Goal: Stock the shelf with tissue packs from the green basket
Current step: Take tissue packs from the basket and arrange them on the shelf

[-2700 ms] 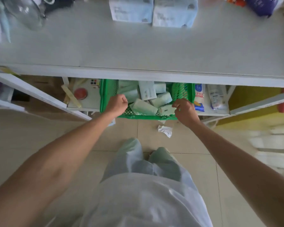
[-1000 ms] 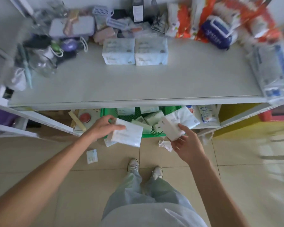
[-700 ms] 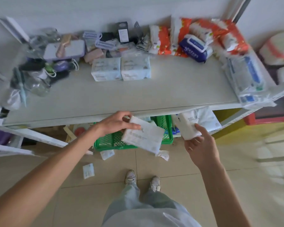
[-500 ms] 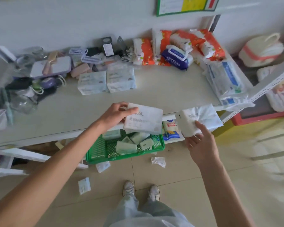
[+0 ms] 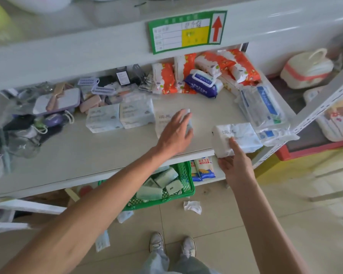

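Tissue pack [image 5: 244, 137] in right hand [image 5: 234, 167] looks white, crinkled, blue-printed.

Glossy plastic film wraps the tissue packs [image 5: 237, 138] on the smooth matt shelf [image 5: 77, 151]; the green basket [image 5: 186, 182] is plastic mesh.

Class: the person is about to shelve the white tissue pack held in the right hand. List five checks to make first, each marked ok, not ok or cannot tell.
1. Right hand grips the white plastic-wrapped tissue pack: ok.
2. Bare space on the white shelf, right of the left hand: ok.
3. Left hand's pale tissue pack lying flat beside the two pale-blue shelved packs: cannot tell, blurred.
4. Left hand off its pack: not ok, fingers curl over it.
5. Green plastic basket holds more packs: ok.
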